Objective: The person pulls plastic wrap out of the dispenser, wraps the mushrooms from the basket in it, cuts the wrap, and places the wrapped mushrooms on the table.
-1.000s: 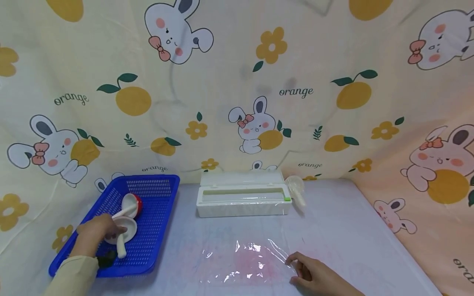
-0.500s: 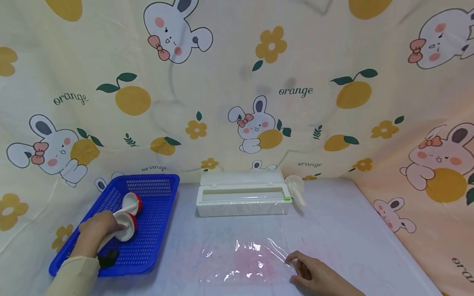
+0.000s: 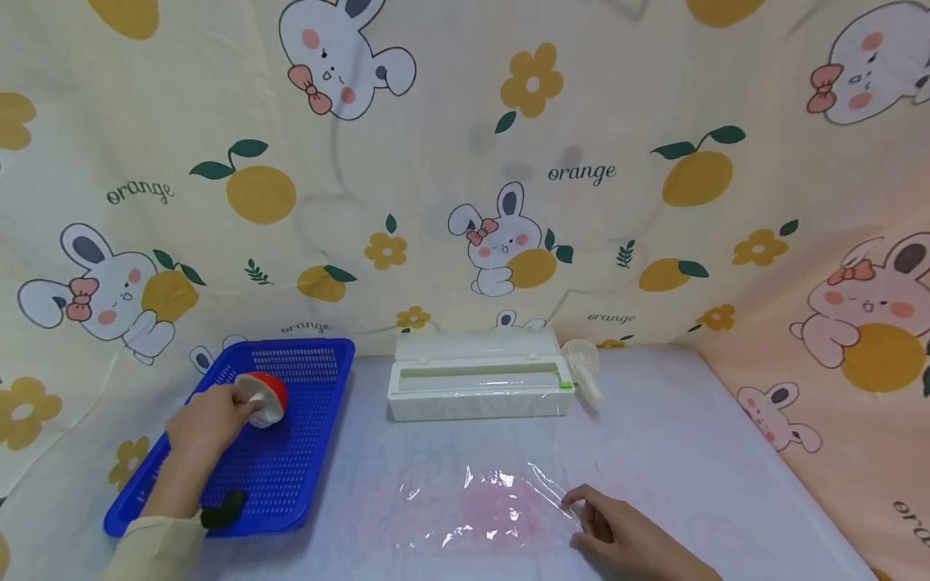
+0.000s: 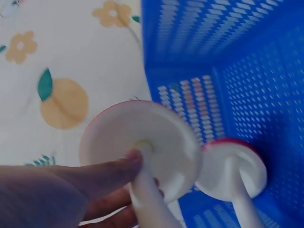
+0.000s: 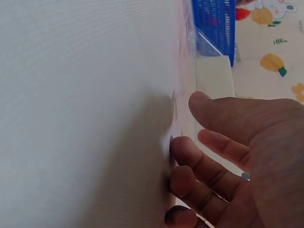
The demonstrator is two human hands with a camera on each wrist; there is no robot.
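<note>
In the head view my left hand (image 3: 207, 428) is over the blue basket (image 3: 283, 464), gripping a toy mushroom (image 3: 274, 389) with a red cap and white underside. The left wrist view shows thumb and fingers around its white stem, the underside of the cap (image 4: 166, 133) facing the camera. A second mushroom (image 4: 217, 173) lies in the basket there; the held one hides it from the head camera. On the table, my right hand (image 3: 617, 528) rests at the right edge of a clear plastic film sheet (image 3: 487, 508), thumb apart from the loosely bent fingers (image 5: 183, 180).
A white cling film dispenser (image 3: 479, 405) with its lid up stands at the back, and the sheet runs forward from it. Beside its right end lies a pale mushroom-shaped thing (image 3: 581, 363). A patterned cloth (image 3: 436, 161) hangs behind the table.
My left hand has taken one mushroom by its stem, lifting it up and away from its earlier spot in the basket. The right hand has stayed at the film's edge.
</note>
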